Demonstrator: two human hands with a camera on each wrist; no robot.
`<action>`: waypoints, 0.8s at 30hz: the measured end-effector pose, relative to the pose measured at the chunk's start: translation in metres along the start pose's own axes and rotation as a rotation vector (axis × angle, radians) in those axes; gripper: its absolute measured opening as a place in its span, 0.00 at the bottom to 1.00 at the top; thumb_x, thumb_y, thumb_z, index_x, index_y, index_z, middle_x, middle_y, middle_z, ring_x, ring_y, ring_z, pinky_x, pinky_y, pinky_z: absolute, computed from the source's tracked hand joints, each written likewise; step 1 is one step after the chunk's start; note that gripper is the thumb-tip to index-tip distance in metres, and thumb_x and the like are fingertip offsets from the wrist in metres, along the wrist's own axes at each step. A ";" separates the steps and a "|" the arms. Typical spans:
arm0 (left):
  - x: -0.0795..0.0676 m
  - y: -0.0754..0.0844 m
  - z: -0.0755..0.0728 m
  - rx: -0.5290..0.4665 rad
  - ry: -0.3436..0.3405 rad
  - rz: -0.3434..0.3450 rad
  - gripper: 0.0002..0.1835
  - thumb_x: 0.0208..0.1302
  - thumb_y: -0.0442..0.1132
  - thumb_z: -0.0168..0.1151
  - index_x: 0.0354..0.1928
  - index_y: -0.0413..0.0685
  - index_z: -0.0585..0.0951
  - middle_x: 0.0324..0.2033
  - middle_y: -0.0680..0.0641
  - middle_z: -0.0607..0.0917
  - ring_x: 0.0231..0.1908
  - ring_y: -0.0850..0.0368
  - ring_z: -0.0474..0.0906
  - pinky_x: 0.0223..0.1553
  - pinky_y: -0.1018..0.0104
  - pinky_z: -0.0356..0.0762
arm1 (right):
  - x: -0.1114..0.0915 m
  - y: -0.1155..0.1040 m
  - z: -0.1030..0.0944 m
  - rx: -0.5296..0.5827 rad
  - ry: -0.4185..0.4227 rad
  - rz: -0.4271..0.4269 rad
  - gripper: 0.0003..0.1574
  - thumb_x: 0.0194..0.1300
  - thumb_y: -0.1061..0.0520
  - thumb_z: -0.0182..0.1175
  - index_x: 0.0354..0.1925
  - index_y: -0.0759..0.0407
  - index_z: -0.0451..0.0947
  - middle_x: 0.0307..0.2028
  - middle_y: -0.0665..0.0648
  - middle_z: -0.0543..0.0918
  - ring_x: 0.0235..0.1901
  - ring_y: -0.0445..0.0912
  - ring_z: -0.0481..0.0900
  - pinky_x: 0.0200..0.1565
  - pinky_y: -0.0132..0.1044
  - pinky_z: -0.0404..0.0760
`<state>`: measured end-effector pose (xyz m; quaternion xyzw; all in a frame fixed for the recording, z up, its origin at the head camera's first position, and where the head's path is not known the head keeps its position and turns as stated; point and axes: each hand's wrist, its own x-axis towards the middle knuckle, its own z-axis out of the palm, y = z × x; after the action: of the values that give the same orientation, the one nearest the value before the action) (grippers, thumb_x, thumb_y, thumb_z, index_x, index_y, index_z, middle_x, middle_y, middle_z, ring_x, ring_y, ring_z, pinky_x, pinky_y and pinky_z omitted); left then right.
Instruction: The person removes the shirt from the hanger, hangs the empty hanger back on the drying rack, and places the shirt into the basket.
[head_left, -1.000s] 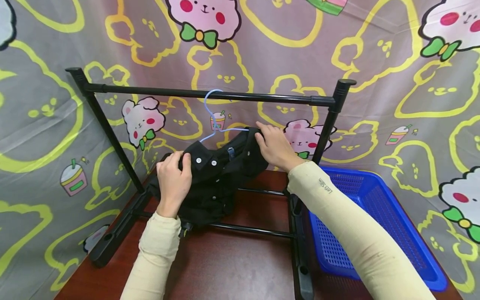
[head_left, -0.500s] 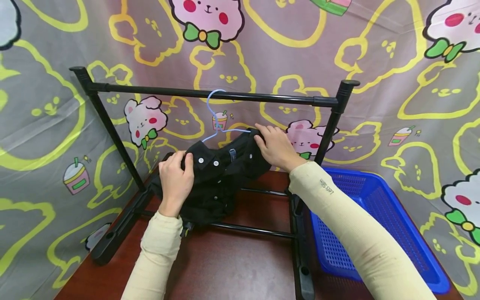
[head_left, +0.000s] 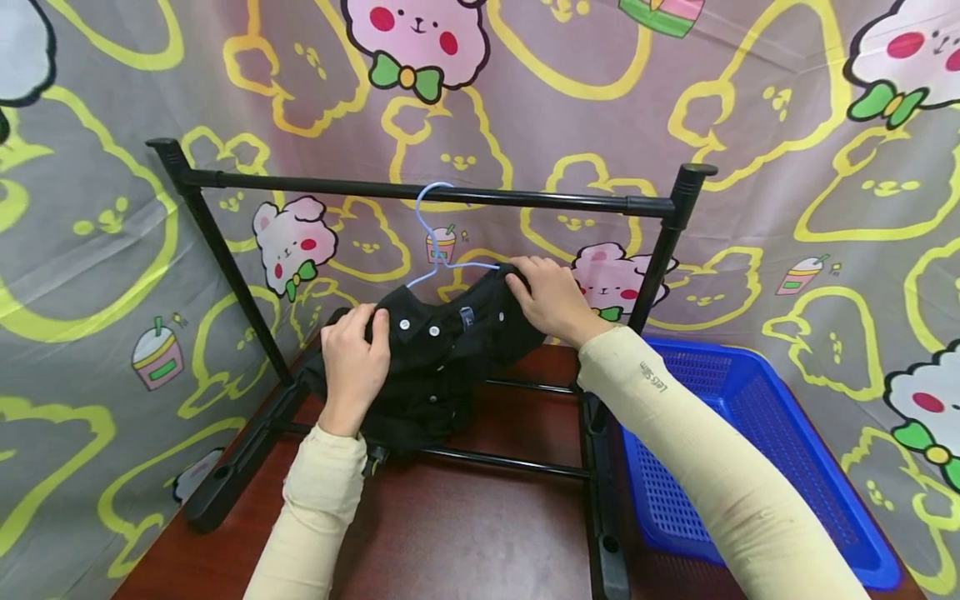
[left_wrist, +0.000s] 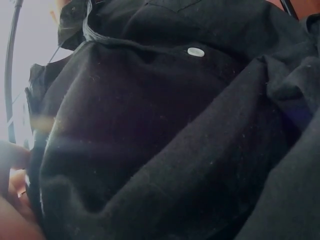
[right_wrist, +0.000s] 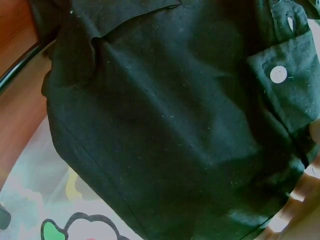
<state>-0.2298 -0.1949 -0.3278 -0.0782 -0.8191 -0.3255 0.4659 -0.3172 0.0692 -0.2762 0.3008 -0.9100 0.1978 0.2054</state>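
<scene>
A black button-up shirt (head_left: pixel 420 358) with white buttons hangs on a light blue hanger (head_left: pixel 437 250), whose hook goes over the black rack bar. At the shirt's left shoulder, my left hand (head_left: pixel 356 360) pinches the cloth between thumb and fingers. My right hand (head_left: pixel 551 296) grips the other shoulder beside the collar, higher up. In the right wrist view, fingertips (right_wrist: pixel 314 131) hold the shirt's edge near a buttoned collar point. Dark cloth fills most of the left wrist view, with fingers (left_wrist: pixel 17 192) at its left edge. The hanger's arms are mostly hidden inside the shirt.
The black rack (head_left: pixel 525 198) stands on a reddish-brown table (head_left: pixel 465 525), its feet running toward me on both sides. A blue plastic basket (head_left: pixel 757 417) sits to the right, partly under my right forearm. A patterned curtain (head_left: pixel 480 125) closes off the back and sides.
Both hands keep their hold on the shirt's shoulders. The whole head view shifts slightly; the shirt and hanger stay nearly still on the bar.
</scene>
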 end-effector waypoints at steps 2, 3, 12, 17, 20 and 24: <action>0.000 0.000 0.000 0.009 -0.002 0.005 0.15 0.69 0.42 0.53 0.38 0.36 0.82 0.36 0.38 0.84 0.37 0.41 0.79 0.39 0.48 0.63 | -0.001 -0.001 0.000 0.002 -0.001 -0.001 0.23 0.73 0.49 0.47 0.58 0.59 0.72 0.52 0.60 0.78 0.53 0.55 0.72 0.54 0.55 0.66; 0.000 0.000 -0.001 0.020 -0.004 0.004 0.16 0.69 0.43 0.53 0.38 0.36 0.82 0.36 0.38 0.84 0.38 0.42 0.79 0.39 0.48 0.64 | -0.001 -0.001 0.000 0.002 -0.002 -0.001 0.22 0.73 0.49 0.47 0.58 0.59 0.72 0.52 0.60 0.78 0.53 0.55 0.73 0.54 0.55 0.66; -0.002 0.007 -0.008 0.153 -0.055 -0.080 0.19 0.71 0.48 0.49 0.39 0.40 0.82 0.33 0.39 0.83 0.37 0.41 0.76 0.43 0.46 0.59 | -0.003 -0.001 -0.002 0.037 -0.026 0.005 0.20 0.73 0.49 0.48 0.52 0.60 0.74 0.47 0.60 0.80 0.48 0.54 0.76 0.53 0.49 0.71; -0.001 0.007 -0.009 0.144 -0.054 -0.074 0.17 0.71 0.46 0.51 0.38 0.40 0.82 0.35 0.39 0.84 0.37 0.41 0.78 0.37 0.48 0.62 | -0.004 -0.002 -0.003 0.037 -0.019 0.016 0.18 0.72 0.48 0.48 0.44 0.62 0.75 0.40 0.60 0.81 0.42 0.54 0.77 0.47 0.48 0.73; 0.000 0.006 -0.009 0.135 -0.033 -0.061 0.16 0.70 0.46 0.52 0.36 0.40 0.81 0.34 0.39 0.84 0.36 0.42 0.78 0.34 0.49 0.62 | -0.004 -0.003 -0.004 0.011 -0.017 0.018 0.18 0.73 0.48 0.47 0.38 0.61 0.74 0.34 0.59 0.79 0.38 0.54 0.77 0.41 0.47 0.72; 0.000 0.004 -0.009 0.126 0.002 -0.042 0.16 0.70 0.46 0.52 0.34 0.40 0.81 0.32 0.40 0.84 0.34 0.42 0.79 0.31 0.50 0.61 | -0.003 -0.004 -0.004 -0.010 -0.013 0.019 0.18 0.73 0.49 0.46 0.34 0.60 0.72 0.29 0.58 0.77 0.35 0.54 0.76 0.38 0.47 0.71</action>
<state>-0.2219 -0.1969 -0.3223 -0.0311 -0.8391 -0.2829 0.4636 -0.3110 0.0695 -0.2731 0.2926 -0.9151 0.1931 0.1993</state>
